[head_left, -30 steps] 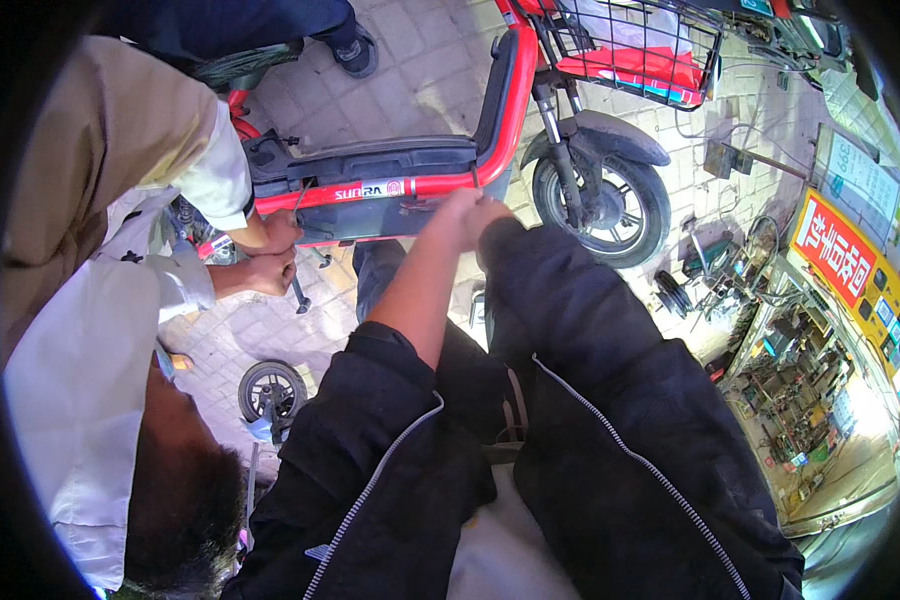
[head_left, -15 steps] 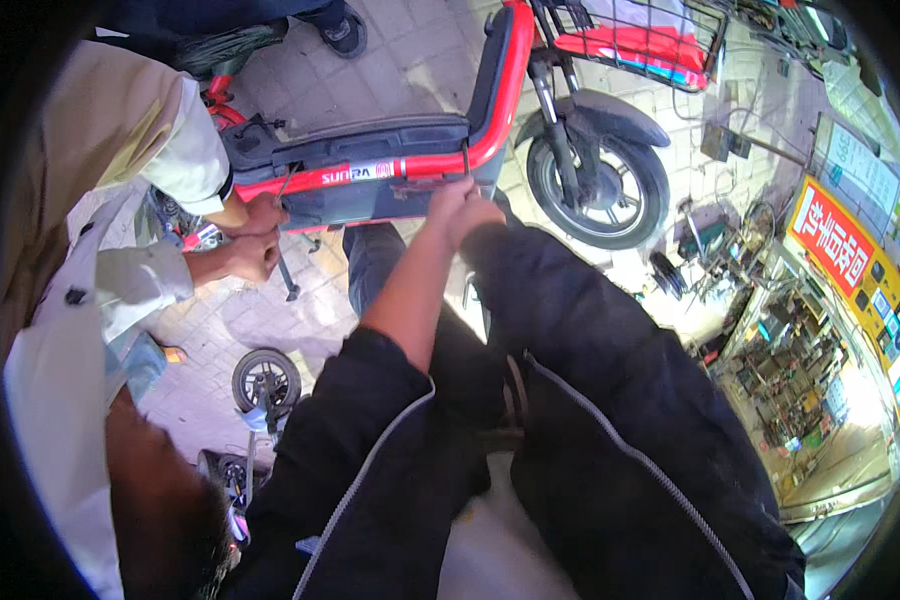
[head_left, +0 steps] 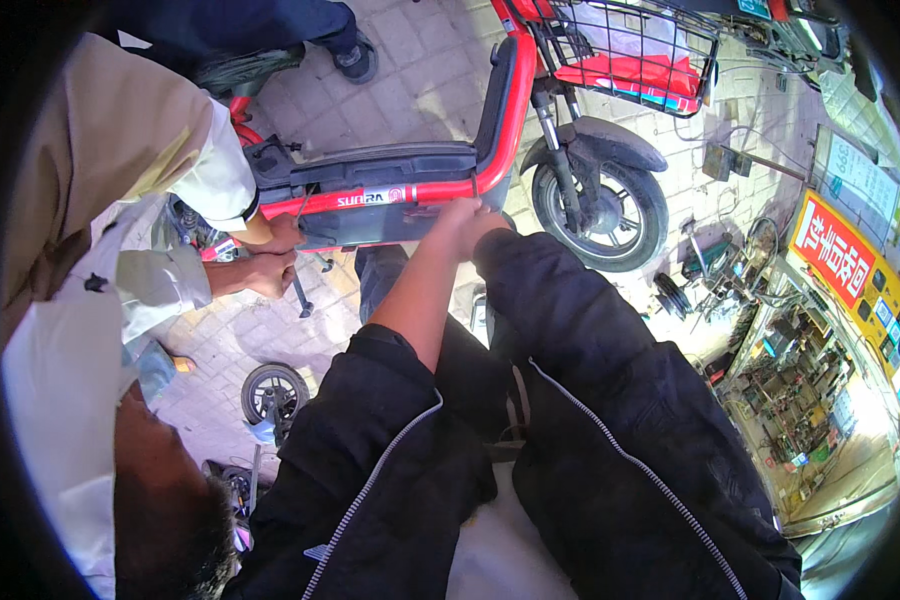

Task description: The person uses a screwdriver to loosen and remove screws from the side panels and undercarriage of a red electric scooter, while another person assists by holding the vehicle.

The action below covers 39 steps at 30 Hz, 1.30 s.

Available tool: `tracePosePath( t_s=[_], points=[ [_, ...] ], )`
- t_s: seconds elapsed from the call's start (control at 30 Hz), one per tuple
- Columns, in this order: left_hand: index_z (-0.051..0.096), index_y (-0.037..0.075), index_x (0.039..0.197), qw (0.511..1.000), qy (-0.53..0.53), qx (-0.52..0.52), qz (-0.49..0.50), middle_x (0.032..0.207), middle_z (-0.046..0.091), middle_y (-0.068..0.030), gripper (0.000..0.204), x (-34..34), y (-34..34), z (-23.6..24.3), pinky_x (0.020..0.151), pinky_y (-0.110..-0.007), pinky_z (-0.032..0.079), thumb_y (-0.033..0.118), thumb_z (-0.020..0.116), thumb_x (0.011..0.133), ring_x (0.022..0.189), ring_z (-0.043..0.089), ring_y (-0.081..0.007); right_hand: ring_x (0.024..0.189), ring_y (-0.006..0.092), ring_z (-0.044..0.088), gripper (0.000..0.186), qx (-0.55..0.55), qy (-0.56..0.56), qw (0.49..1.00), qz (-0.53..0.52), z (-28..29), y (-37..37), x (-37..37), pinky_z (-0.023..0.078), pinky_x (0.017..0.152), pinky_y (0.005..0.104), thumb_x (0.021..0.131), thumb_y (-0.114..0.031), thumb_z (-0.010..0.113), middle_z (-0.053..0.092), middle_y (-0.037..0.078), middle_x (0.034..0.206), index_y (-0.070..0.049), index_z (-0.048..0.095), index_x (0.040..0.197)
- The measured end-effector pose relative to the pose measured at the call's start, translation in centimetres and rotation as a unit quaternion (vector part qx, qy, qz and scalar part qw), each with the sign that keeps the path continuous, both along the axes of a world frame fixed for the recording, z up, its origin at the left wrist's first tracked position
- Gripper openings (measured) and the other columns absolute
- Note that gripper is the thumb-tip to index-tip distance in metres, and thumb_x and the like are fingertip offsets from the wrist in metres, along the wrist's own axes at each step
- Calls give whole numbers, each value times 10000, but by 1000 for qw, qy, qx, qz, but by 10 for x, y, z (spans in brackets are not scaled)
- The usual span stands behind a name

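Left hand (head_left: 460,217) closed, touching red scooter (head_left: 390,190) footboard edge.

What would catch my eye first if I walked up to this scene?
Most likely the red and black electric scooter on the paved ground at top centre, with a wire basket over its front wheel. The person's two hands, left hand and right hand, meet at its red side rail, black jacket sleeves filling the foreground. At left, a co-worker in a beige shirt works at the scooter's rear.

right hand (head_left: 488,222) mostly hidden behind black sleeve (head_left: 610,380), scooter (head_left: 450,170) rear behind co-worker's shoulder (head_left: 120,160), basket (head_left: 630,45) top cut off
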<state>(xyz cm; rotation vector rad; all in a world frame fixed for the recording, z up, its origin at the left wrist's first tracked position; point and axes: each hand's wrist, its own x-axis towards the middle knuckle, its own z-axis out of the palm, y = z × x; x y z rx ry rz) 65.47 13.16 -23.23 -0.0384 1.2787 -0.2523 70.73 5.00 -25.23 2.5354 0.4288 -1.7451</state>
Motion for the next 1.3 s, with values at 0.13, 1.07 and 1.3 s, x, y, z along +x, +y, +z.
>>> tracePosePath(
  t_s=[0.13, 1.07, 1.3],
  points=[
    [572, 66, 790, 995, -37, 60, 70, 727, 574, -50, 201, -12, -17, 1, 599, -333, 452, 244, 542, 877, 618, 559, -194, 982, 312, 613, 453, -4, -22, 992, 123, 94, 44, -1, 492, 809, 395, 844, -298, 511, 611, 212, 1069, 31, 494, 1154],
    [586, 59, 849, 993, -47, 83, -71, 704, 573, -40, 158, -27, -12, 2, 567, -325, 444, 208, 542, 879, 604, 564, -180, 998, 327, 601, 589, -4, 8, 996, 88, 26, -4, -32, 482, 849, 401, 833, -338, 496, 586, 266, 1076, 19, 375, 1285],
    [586, 28, 855, 997, -17, 55, -57, 758, 598, -56, 164, -2, -2, 8, 593, -305, 442, 183, 531, 853, 637, 569, -172, 1007, 331, 588, 529, -28, 13, 999, 13, 66, 36, -3, 483, 812, 377, 837, -282, 468, 575, 237, 1124, 44, 440, 1252]
  ],
)
